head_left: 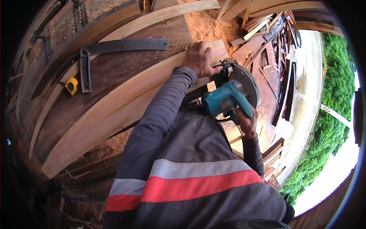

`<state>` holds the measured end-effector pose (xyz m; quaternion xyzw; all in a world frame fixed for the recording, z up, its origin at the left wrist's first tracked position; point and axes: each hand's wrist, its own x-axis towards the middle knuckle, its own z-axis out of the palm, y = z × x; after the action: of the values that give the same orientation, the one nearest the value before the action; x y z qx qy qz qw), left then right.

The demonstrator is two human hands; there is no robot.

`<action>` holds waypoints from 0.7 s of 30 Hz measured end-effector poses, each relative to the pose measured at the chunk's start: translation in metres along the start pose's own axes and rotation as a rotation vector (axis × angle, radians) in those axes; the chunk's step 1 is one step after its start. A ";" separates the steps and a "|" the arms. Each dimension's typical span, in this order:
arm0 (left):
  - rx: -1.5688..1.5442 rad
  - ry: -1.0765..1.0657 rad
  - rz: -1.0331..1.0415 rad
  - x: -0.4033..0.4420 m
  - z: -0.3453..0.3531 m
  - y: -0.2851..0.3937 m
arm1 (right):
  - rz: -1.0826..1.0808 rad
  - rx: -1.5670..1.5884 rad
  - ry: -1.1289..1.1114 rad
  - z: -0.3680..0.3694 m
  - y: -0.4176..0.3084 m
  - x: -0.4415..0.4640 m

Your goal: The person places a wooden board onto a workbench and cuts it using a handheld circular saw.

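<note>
My right hand (247, 121) is wrapped round the rear handle of a teal circular saw (223, 100). The saw's grey blade guard faces right, and its base sits at the end of a long, curved pale wooden plank (126, 91). Across that same end lies my left hand (197, 60), fingers bent over the plank's far edge and thumb pointing at the saw. A lengthwise line runs along the plank, perhaps a joint between two pieces. The blade's contact with the wood is hidden.
A black framing square (129, 45) and a yellow tape measure (71, 86) lie on the dark workbench (95, 82) beyond the plank. Sawdust (209, 28) and scrap wood (276, 34) cover the ground ahead. Dark curved strips (286, 93) lie to the right.
</note>
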<state>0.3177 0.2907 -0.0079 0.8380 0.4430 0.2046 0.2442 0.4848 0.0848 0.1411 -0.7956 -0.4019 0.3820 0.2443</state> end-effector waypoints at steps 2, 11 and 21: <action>-0.036 0.024 -0.013 0.000 0.001 0.000 | -0.013 -0.015 -0.001 0.000 0.002 0.001; -0.060 0.052 -0.021 0.001 0.002 0.003 | -0.088 -0.060 0.011 0.001 0.001 0.002; -0.068 0.117 -0.016 -0.001 0.007 0.002 | -0.032 0.009 0.024 0.003 -0.004 0.004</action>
<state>0.3222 0.2878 -0.0125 0.8123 0.4558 0.2663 0.2480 0.4826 0.0903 0.1403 -0.7925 -0.4098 0.3701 0.2590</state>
